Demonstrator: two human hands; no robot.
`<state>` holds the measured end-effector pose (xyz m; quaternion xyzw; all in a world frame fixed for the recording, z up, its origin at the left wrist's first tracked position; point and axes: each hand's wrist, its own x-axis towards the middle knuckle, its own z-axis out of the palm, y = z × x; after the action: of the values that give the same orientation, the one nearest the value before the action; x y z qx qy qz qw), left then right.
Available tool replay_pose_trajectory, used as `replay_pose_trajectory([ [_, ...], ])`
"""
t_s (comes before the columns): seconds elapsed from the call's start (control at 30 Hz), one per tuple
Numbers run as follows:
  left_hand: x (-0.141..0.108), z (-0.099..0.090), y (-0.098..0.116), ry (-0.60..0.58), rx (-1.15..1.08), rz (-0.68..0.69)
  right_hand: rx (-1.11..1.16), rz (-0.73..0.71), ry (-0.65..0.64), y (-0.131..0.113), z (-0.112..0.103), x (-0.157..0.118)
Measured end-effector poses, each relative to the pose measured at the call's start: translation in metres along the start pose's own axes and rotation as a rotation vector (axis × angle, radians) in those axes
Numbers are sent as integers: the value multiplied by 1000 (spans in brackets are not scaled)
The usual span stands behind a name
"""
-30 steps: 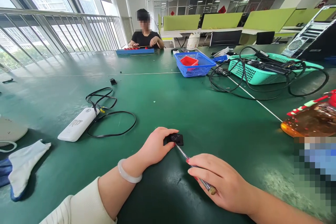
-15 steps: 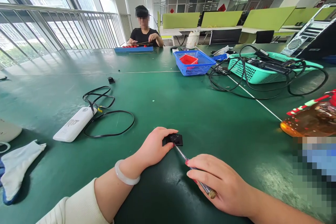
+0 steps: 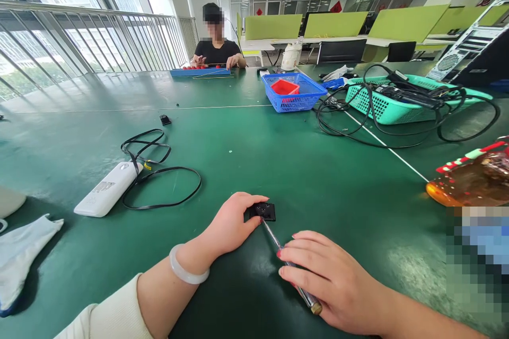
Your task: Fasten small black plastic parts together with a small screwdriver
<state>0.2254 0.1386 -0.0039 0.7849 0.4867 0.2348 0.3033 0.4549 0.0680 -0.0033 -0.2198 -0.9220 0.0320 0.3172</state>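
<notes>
On the green table (image 3: 246,169) lies a small flat black part (image 3: 269,211), rectangular, its exact kind unclear. My left hand (image 3: 234,222) pinches it between thumb and fingers at its left side and keeps it on the tabletop. In my right hand (image 3: 326,275) is a slim screwdriver (image 3: 271,233) with a clear handle and a brass-coloured end. Its shaft slants up and left, and the tip meets the black part's near edge by my left thumb. My left thumb partly hides the tip.
A white power bank (image 3: 108,189) with a looped black cable (image 3: 163,205) lies left. Farther back stand a blue basket (image 3: 294,103) and a teal basket (image 3: 382,111) with tangled cables. An amber bottle (image 3: 469,180) is at right, a glove (image 3: 24,254) at left. Across the table sits a person (image 3: 217,50).
The fingers of my right hand have shifted on the screwdriver's handle and spread slightly. My left hand still holds the black part. The person opposite has moved their hands, and the view has shifted slightly.
</notes>
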Motion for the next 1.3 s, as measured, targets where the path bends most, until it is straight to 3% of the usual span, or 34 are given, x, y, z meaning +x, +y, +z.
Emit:
replay_pose_trajectory([
  [0.5, 2, 0, 1, 13, 36, -4, -63, 82, 22, -5, 0, -1],
  [0.97, 9, 3, -2, 30, 57, -14, -2, 221, 140, -2, -2, 6],
  [1.3, 12, 7, -4, 44, 85, 12, -104, 115, 151, -2, 2, 8],
])
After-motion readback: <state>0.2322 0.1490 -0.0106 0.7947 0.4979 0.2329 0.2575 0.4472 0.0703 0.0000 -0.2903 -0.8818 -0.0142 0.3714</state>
